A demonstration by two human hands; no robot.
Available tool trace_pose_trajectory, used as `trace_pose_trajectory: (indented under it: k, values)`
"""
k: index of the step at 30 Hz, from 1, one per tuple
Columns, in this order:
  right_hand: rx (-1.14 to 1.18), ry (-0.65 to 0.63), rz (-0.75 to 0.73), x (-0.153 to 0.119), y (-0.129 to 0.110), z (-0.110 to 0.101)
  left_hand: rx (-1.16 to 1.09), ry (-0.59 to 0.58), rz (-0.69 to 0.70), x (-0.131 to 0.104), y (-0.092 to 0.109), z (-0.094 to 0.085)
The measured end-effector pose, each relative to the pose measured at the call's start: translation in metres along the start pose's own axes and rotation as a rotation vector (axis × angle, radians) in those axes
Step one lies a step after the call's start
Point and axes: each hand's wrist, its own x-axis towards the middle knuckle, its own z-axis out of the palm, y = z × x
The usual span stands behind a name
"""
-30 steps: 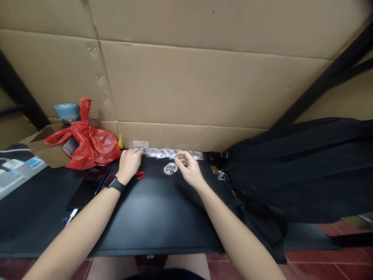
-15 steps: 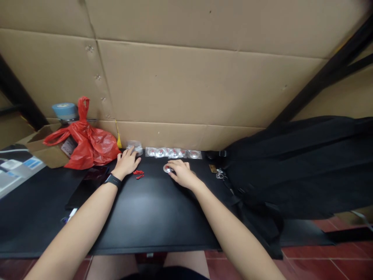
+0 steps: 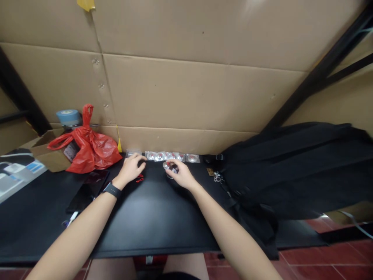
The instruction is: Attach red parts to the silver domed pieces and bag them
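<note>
My right hand (image 3: 184, 175) pinches a small round silver disc (image 3: 166, 165) with some red on it, tilted up from the black table top (image 3: 145, 214). A thin ring-shaped edge shows just below the disc, partly behind the fingers. My left hand (image 3: 132, 169), with a dark watch on the wrist, hovers over the table with thumb and fingers apart, nothing visible in it. Small red cords (image 3: 140, 178) lie beside its thumb. Behind its fingertips is a clear plastic packet (image 3: 133, 154). A row of silver discs in clear wrappers (image 3: 159, 156) lies along the cardboard wall.
At left stand a red plastic bag (image 3: 91, 146), an open cardboard box (image 3: 48, 155), a blue-lidded tub (image 3: 68, 117), a white power strip (image 3: 21, 177) and a dark phone (image 3: 87, 192). A black backpack (image 3: 291, 167) fills the right side, with metal rings (image 3: 218, 177) beside it.
My left hand has drawn away from the clear packet, its thumb spreading out over the red cords. My right hand has tilted the silver disc up. The view has shifted slightly.
</note>
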Motion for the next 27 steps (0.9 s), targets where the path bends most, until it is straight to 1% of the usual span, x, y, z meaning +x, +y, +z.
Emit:
trace_pose_trajectory:
  k: [2,5,8,12,19,22,23,25,26,27]
  values:
    - [0.257,0.027,0.041,0.0,-0.003,0.004,-0.168,-0.02,0.121,-0.001,0.017,0.001]
    - [0.538,0.016,0.069,-0.003,-0.01,0.013,-0.291,-0.013,0.216,-0.003,0.039,0.002]
    - [0.653,-0.016,0.076,-0.007,-0.019,0.02,-0.32,-0.008,0.251,-0.005,0.049,0.001]
    - [0.706,-0.048,0.079,-0.01,-0.027,0.024,-0.326,0.012,0.247,-0.005,0.049,-0.002]
    - [0.631,-0.063,0.062,-0.011,-0.03,0.026,-0.268,0.022,0.28,-0.005,0.057,-0.003]
    - [0.564,-0.022,0.025,-0.009,-0.029,0.022,-0.242,0.02,0.268,-0.002,0.048,-0.01]
    - [0.513,0.004,0.009,-0.008,-0.029,0.016,-0.207,0.01,0.251,0.0,0.043,-0.015]
    - [0.339,0.055,-0.033,-0.005,-0.026,-0.002,-0.075,-0.041,0.197,0.003,0.028,-0.026]
    - [0.196,0.074,-0.065,-0.004,-0.024,-0.013,0.015,-0.079,0.157,0.004,0.02,-0.031]
    - [0.045,0.06,-0.099,-0.003,-0.021,-0.026,0.099,-0.115,0.116,0.004,0.013,-0.036]
